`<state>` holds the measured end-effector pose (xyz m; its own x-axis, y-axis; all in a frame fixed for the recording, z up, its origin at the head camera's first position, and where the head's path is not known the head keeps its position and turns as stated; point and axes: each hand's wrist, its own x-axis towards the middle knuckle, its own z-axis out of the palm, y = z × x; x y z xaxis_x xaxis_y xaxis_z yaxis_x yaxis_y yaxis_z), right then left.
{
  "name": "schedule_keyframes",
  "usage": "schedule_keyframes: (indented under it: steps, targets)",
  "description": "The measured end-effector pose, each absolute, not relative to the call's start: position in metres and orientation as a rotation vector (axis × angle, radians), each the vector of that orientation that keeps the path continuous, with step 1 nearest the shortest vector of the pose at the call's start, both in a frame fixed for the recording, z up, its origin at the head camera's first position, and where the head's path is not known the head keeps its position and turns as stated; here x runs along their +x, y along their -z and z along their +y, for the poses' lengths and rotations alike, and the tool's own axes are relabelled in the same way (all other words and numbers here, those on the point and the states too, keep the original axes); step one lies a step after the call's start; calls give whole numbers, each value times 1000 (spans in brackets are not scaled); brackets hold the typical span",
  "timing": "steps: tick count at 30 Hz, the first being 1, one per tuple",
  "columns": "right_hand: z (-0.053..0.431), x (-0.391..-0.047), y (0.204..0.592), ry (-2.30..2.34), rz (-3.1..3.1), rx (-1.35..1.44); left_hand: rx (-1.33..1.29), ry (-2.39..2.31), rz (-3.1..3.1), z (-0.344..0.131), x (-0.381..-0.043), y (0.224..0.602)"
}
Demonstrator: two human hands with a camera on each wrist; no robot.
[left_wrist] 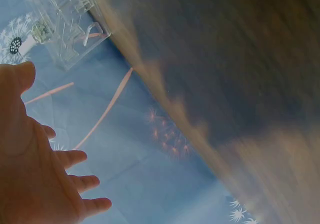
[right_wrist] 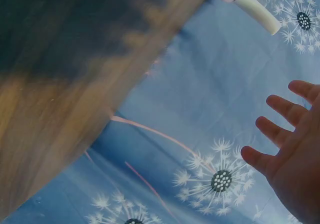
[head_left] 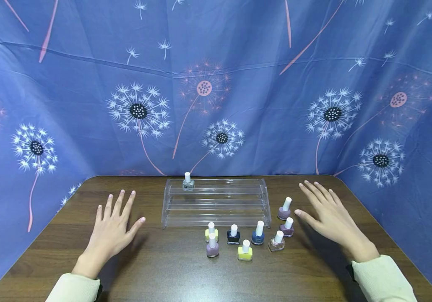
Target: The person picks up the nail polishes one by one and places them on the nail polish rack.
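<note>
Both flat and spread wide, left hand [head_left: 112, 228] and right hand [head_left: 327, 214] flank the clear rack [head_left: 216, 203] on bare table [head_left: 170, 272].

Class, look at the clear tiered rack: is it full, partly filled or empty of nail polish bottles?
Partly filled, nearly empty. The clear rack holds one bottle, upright on its top tier; the lower tiers are bare.

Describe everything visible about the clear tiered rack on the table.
The clear tiered rack looks like transparent acrylic, with stepped shelves rising toward the blue dandelion backdrop. It stands upright on the brown wooden table, centred between both hands, neither touching it. One small bottle with a white cap stands on its top step at the left end; the other steps hold nothing. Eight nail polish bottles stand on the table before it.
</note>
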<state>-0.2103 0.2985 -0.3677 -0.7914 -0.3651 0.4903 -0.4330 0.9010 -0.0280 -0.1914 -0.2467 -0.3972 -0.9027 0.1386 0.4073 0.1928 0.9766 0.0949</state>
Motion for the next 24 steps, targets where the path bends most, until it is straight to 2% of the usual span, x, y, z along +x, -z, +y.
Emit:
schedule_keyframes:
  steps: [24]
  targets:
    - [258, -225, 355, -160, -2345, 797, -300, 147, -2692, -228, -205, 396]
